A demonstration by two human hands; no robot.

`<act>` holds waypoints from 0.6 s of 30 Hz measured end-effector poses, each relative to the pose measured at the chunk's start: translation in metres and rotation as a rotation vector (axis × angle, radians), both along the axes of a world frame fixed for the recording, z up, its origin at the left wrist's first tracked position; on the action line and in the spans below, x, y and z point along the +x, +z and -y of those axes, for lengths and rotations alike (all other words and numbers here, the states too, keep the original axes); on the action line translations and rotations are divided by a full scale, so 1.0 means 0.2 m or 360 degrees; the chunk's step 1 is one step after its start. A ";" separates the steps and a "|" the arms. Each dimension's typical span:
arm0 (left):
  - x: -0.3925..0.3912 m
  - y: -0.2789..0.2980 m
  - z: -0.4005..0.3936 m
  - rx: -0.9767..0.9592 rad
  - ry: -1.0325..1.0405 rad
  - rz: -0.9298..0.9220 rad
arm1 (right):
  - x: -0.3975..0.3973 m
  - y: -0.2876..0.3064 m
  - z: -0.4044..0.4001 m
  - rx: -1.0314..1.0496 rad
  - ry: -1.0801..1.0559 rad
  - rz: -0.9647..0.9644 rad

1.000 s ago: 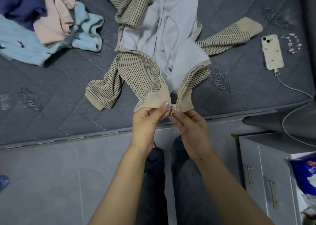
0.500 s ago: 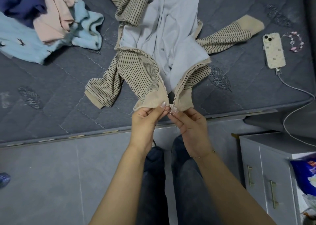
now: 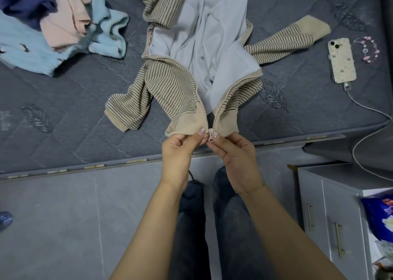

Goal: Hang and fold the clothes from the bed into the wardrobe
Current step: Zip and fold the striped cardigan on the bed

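Early days here, by the look of it. The striped jacket (image 3: pixel 170 88) lies spread open on the bed (image 3: pixel 74 120), pale lining up, sleeves flung out to either side, its hem hanging just over the near edge. Nothing about it is folded or hung yet, and the wardrobe isn't in view at all. Up at the far left corner a pile (image 3: pixel 53 28) of blue, pink and navy clothes waits its turn, untouched as far as I can judge. So most of the job is left.

Now the hands. The left hand (image 3: pixel 180 143) has its fingers curled, pinching the beige hem on the left side of the zip (image 3: pixel 205 113). The right hand (image 3: pixel 231 150) pinches the opposite hem, fingertip and thumb closed right at the small slider (image 3: pixel 211 136) at the bottom of the zip. The two hands nearly touch. My guess is the person is trying to seat the zip ends together before closing the jacket; whether they have engaged, I can't tell from here.

A phone (image 3: pixel 342 61) lies on the bed to the right, charging.
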State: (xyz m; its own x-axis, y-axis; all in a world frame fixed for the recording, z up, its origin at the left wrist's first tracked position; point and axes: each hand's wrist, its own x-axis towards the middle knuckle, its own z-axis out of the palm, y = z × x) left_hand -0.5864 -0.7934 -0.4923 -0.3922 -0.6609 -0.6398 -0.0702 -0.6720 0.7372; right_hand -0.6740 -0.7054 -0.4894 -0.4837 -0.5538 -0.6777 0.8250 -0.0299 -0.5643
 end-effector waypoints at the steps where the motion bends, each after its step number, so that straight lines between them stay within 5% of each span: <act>1: 0.00 0.00 -0.01 0.0037 0.0038 -0.0018 | 0.00 0.00 0.00 -0.0001 0.0000 0.0019; 18: -0.04 -0.02 0.00 0.0362 0.0058 -0.0188 | -0.01 -0.02 -0.01 -0.0017 0.0004 -0.0018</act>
